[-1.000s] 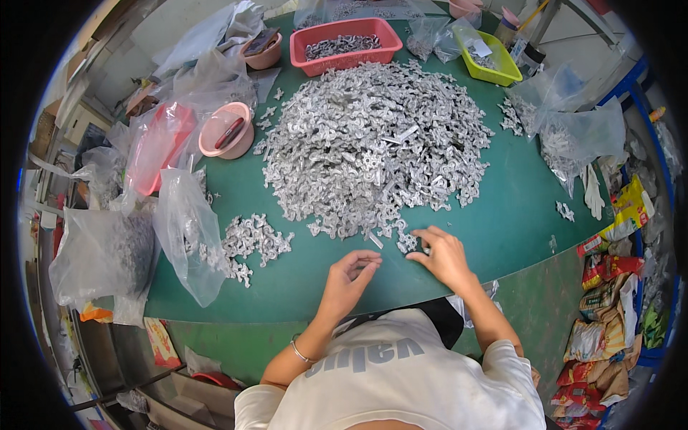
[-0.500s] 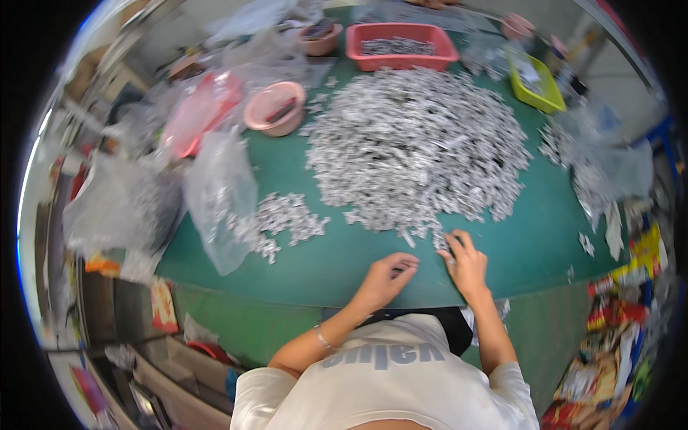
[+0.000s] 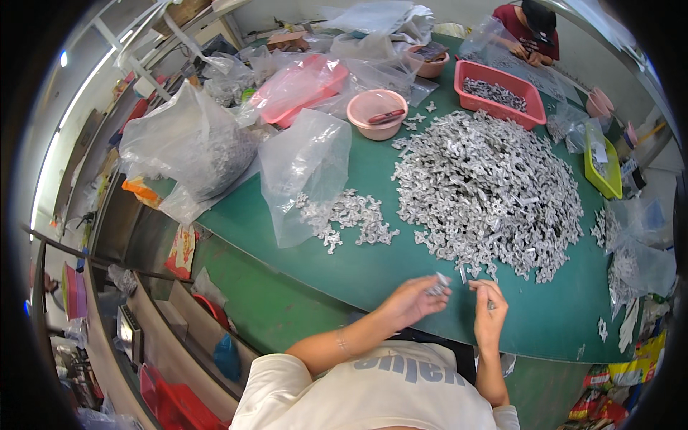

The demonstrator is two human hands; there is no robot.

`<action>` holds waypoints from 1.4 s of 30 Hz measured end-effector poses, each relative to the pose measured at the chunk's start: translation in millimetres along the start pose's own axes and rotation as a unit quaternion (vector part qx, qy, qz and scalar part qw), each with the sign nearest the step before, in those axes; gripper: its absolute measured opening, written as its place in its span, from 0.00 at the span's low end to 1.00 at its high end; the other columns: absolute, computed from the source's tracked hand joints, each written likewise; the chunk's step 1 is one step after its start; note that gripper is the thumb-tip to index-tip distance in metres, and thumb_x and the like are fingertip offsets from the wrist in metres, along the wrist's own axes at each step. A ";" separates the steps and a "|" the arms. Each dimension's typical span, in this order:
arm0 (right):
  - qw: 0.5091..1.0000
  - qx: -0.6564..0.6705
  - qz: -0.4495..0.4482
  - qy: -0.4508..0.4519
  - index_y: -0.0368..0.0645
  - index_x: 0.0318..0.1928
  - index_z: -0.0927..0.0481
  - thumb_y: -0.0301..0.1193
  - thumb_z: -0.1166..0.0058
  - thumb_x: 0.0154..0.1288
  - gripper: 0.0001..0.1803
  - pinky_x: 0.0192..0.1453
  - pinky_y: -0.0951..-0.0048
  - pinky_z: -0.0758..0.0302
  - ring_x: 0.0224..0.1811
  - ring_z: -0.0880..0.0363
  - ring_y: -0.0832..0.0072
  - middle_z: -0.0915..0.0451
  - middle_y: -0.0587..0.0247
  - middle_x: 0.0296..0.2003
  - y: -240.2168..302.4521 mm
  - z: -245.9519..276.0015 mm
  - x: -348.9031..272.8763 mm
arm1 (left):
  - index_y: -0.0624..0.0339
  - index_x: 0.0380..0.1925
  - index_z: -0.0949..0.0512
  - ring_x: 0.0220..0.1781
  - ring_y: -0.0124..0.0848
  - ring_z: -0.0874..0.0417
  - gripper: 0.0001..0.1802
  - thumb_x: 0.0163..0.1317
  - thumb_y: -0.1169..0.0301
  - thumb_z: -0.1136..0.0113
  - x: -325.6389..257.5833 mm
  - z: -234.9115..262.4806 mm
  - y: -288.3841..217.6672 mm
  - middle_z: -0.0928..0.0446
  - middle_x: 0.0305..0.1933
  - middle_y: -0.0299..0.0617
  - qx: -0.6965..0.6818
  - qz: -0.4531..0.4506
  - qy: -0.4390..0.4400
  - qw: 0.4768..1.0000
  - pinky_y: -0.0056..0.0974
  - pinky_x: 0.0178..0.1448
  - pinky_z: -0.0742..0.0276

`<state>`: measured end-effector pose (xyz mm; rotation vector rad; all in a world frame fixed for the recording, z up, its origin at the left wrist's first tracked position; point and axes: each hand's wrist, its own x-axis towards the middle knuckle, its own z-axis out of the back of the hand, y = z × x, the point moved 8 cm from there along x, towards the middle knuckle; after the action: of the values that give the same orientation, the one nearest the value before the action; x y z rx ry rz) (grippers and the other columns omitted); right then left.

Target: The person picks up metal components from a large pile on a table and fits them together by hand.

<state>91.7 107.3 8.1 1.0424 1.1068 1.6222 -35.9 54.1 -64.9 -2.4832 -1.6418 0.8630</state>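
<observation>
Left hand [image 3: 414,299] at the near edge of the green table [image 3: 373,269], fingers pinched on a small silver metal piece [image 3: 438,284] held just above the tabletop. Right hand [image 3: 489,309] just beside it on the right, fingertips curled narrow; whether anything sits between them, impossible to tell. Just beyond both hands, a big pile of silver metal pieces [image 3: 491,193] spread across the middle of the table, its near fringe close to the fingers. To the left, a smaller heap of the same pieces [image 3: 351,215] spilling from the mouth of a clear plastic bag [image 3: 304,172]. Farther left, a larger bag of pieces [image 3: 190,147] bulging at the table's edge. At the far side, a pink bowl [image 3: 377,111], a red tray [image 3: 498,93] with more pieces in it, and a pink basket under plastic [image 3: 297,86]. On the right, a yellow-green tray [image 3: 602,168]. At the far right corner, another person [image 3: 527,32] bent over the table.
</observation>
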 end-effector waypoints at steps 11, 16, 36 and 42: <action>0.994 0.003 -0.100 -0.044 0.36 0.37 0.24 0.24 0.44 0.53 0.10 0.29 0.82 0.39 0.26 0.37 0.84 0.31 0.71 0.23 -40.4 27.9 9.1 | 0.76 0.44 0.35 0.49 0.40 0.28 0.17 0.59 0.73 0.51 -115.2 112.3 -285.6 0.31 0.47 0.53 0.129 -0.530 -0.310 0.779 0.41 0.54 0.29; 0.959 -0.281 0.011 -0.040 0.42 0.36 0.25 0.29 0.36 0.43 0.16 0.28 0.70 0.31 0.24 0.28 0.65 0.28 0.59 0.29 -24.7 13.4 12.8 | 0.72 0.48 0.32 0.51 0.33 0.29 0.17 0.59 0.75 0.51 -78.0 38.2 -193.6 0.30 0.51 0.48 0.415 -0.457 -0.291 0.731 0.34 0.52 0.31; 0.930 -0.364 0.024 -0.037 0.37 0.28 0.26 0.31 0.46 0.53 0.09 0.27 0.59 0.29 0.24 0.25 0.53 0.25 0.51 0.28 -33.7 -16.3 30.4 | 0.67 0.40 0.26 0.43 0.29 0.24 0.10 0.57 0.81 0.51 -10.1 -13.7 -34.4 0.26 0.39 0.44 0.551 -0.250 -0.061 0.794 0.30 0.46 0.28; 0.986 -0.019 -0.161 0.033 0.33 0.31 0.22 0.25 0.49 0.57 0.06 0.30 0.79 0.31 0.25 0.26 0.79 0.23 0.60 0.22 -12.6 6.8 11.4 | 0.68 0.45 0.29 0.43 0.29 0.25 0.15 0.55 0.83 0.49 -21.3 -42.6 -51.1 0.27 0.40 0.44 0.479 -0.281 -0.068 0.829 0.30 0.47 0.28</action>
<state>97.8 122.3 -0.5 0.7441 1.2142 1.4205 -64.7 69.3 -3.2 -1.2055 -1.3210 1.3213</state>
